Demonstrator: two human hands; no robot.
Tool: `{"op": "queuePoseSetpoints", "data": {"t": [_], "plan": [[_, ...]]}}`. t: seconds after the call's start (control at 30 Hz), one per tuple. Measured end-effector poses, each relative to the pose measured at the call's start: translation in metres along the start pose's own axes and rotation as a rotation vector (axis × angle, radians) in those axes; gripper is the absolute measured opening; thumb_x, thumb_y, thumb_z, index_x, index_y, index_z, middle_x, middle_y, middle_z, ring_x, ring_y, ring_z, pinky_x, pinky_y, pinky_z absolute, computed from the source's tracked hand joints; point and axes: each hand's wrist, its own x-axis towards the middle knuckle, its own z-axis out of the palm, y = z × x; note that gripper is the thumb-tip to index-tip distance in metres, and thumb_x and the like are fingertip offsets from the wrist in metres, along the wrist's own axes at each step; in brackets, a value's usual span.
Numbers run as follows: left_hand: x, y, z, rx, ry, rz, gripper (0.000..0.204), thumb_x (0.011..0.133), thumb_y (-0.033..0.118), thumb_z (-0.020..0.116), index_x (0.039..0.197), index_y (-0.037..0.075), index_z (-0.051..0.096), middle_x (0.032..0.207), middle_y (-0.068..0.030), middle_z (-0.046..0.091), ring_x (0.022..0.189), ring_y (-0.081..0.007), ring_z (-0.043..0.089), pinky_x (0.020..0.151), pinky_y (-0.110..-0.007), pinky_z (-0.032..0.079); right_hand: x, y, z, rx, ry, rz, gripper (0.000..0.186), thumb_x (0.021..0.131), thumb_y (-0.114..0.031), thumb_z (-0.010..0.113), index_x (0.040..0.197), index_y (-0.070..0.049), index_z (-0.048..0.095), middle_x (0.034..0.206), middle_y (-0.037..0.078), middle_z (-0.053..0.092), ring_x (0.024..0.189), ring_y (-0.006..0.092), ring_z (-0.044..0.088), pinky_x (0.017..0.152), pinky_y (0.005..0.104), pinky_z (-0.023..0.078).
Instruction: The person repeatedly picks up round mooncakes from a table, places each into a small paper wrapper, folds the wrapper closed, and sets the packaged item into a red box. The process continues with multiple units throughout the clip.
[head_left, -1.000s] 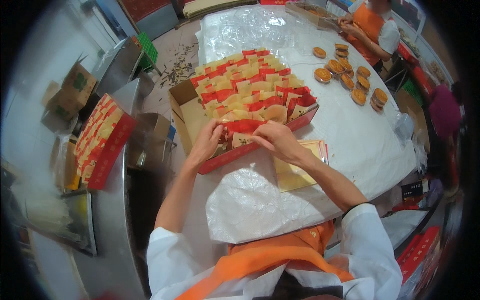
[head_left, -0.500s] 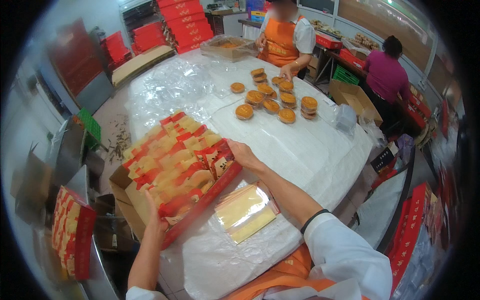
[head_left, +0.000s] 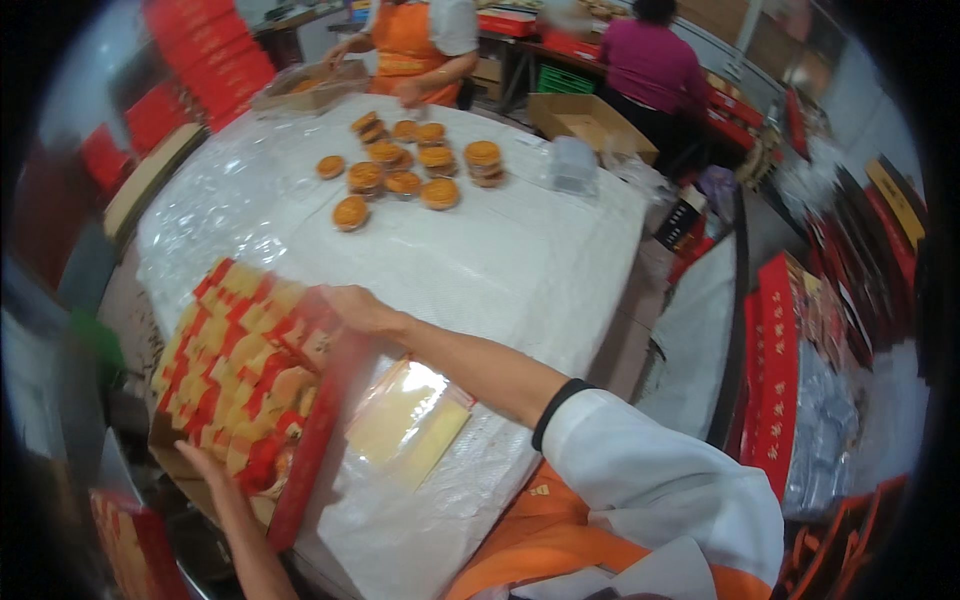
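Observation:
A shallow cardboard box with a red side wall (head_left: 318, 440) hangs over the left edge of the table, packed with rows of red and cream packets (head_left: 245, 375). My right hand (head_left: 358, 308) grips its far right corner, slightly blurred. My left hand (head_left: 212, 475) holds the near left side, its fingers partly hidden by the box. Just right of the box, a stack of cream-coloured flat bags (head_left: 410, 420) with shiny clear film lies on the table.
Several round golden mooncakes (head_left: 402, 184) sit on the white-covered table (head_left: 500, 270), some stacked. Clear plastic wrappers (head_left: 215, 200) lie at the left. Across the table stands a person in an orange apron (head_left: 405, 45); another in purple (head_left: 650, 65) works behind. A red box (head_left: 775, 370) stands at right.
My view has swung right, so the table and box sit farther left in the picture. Both my hands keep hold of the box. The co-worker's hand has drawn back from the mooncakes.

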Motion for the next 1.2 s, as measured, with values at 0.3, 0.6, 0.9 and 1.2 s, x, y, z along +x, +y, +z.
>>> {"op": "queuePoseSetpoints", "data": {"t": [0.3,0.6,0.9,1.2], "plan": [[0.109,-0.061,-0.097,0.924,-0.233,0.825,0.071,0.077,0.028,0.067,0.134,-0.003,0.039,0.111,-0.0232,0.061,0.097,-0.0408,0.06,0.082,-0.04,0.049,0.002,0.004,-0.003,0.082,-0.077,0.008,0.051,0.102,-0.037,0.029,0.12,0.001,0.057,0.107,0.014,0.066,0.092,0.021,0.063,0.082,0.0334,0.052],[0.082,-0.043,-0.078,1.003,-0.187,0.641,0.072,0.076,0.03,0.07,0.134,0.001,0.041,0.106,-0.0226,0.063,0.091,-0.0392,0.062,0.075,-0.039,0.049,-0.003,0.002,-0.001,0.078,-0.013,0.023,0.052,0.103,-0.035,0.029,0.112,0.003,0.062,0.102,0.012,0.066,0.094,0.0179,0.058,0.089,0.0314,0.044],[0.037,0.012,-0.008,0.21,-0.026,0.19,0.055,0.092,0.038,0.053,0.134,0.003,0.045,0.123,-0.0135,0.057,0.109,-0.0256,0.055,0.09,-0.037,0.044,-0.005,0.002,-0.007,0.104,0.082,0.078,0.054,0.101,-0.038,0.027,0.115,0.002,0.061,0.109,0.018,0.064,0.104,0.0242,0.057,0.094,0.0365,0.041],[-0.211,0.025,0.123,0.306,-0.687,0.581,0.036,0.098,0.021,0.037,0.114,-0.002,0.06,0.115,-0.0116,0.06,0.109,-0.02,0.055,0.097,-0.034,0.041,-0.059,0.065,-0.048,-0.888,0.145,-0.432,0.026,0.082,-0.01,0.06,0.107,-0.004,0.056,0.117,0.012,0.054,0.116,0.0282,0.048,0.095,0.0416,0.04]]}}
